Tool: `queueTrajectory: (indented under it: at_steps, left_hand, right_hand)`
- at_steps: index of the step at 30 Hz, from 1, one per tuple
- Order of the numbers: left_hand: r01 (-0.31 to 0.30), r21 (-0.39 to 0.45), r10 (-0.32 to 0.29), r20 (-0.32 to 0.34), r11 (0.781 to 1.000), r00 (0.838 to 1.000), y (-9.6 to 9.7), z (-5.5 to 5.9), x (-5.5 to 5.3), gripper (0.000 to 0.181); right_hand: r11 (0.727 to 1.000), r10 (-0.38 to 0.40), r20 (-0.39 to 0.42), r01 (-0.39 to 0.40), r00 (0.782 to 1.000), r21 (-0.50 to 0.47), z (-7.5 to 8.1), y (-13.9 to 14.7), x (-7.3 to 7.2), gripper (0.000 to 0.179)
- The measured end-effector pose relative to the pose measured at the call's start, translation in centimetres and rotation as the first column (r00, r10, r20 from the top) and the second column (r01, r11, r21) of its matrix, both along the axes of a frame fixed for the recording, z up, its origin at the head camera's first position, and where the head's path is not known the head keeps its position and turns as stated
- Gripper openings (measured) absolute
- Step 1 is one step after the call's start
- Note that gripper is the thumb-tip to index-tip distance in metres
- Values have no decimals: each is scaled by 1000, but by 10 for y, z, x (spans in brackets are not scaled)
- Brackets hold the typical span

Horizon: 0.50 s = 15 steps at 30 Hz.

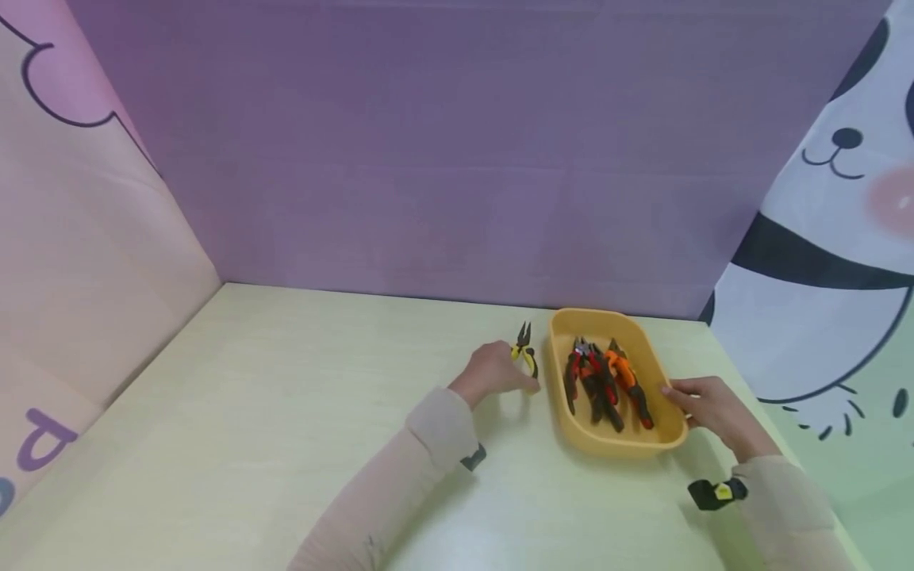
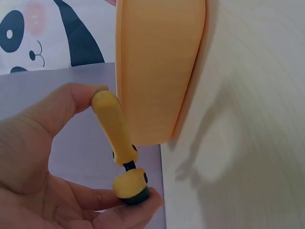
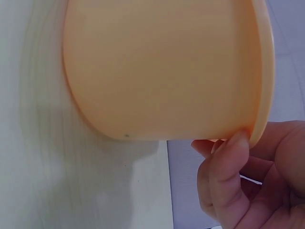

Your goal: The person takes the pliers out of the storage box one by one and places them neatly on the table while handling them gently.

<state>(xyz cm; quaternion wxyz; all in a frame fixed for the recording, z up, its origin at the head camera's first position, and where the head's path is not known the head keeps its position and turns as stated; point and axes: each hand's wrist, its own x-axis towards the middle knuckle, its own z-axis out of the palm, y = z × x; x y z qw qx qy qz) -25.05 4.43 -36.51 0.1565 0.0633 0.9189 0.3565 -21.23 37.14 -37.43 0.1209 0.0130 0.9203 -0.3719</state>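
My left hand [image 1: 494, 369] holds needle-nose pliers with yellow and black handles [image 2: 114, 129] between thumb and fingers. Their dark jaws point away from me, above the table just left of a yellow plastic bin [image 1: 607, 446]. In the left wrist view the two handles stand apart, thumb on one and fingers on the other. My right hand [image 1: 714, 411] grips the bin's right rim, with thumb and fingers pinching the edge in the right wrist view. Several pliers lie inside the bin, among them red-and-black ones [image 1: 572, 381] and orange ones [image 1: 624, 371].
The bin stands on a pale wooden table [image 1: 286, 412], near its back right part. A purple backdrop [image 1: 443, 174] rises behind the table, and a panda-print panel [image 1: 814, 317] borders its right side. A pale printed panel [image 1: 86, 238] stands at the left.
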Motion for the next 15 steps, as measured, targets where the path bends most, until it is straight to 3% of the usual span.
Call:
queueTrajectory:
  at_steps: [3, 8, 15]
  left_hand:
    - [-23, 35, 22, 29, 999, 999, -3, -4, 0, 55]
    - [-34, 2, 33, 22, 999, 999, -7, -9, -3, 60]
    - [-29, -41, 29, 3, 999, 1000, -10, -14, -6, 46]
  right_hand:
    - [1000, -3, 4, 3, 1000, 8, 0, 0, 0, 53]
    - [1000, 6, -5, -6, 1000, 3, 0, 0, 0, 52]
    - [999, 13, -2, -13, 1000, 46, 0, -1, -1, 54]
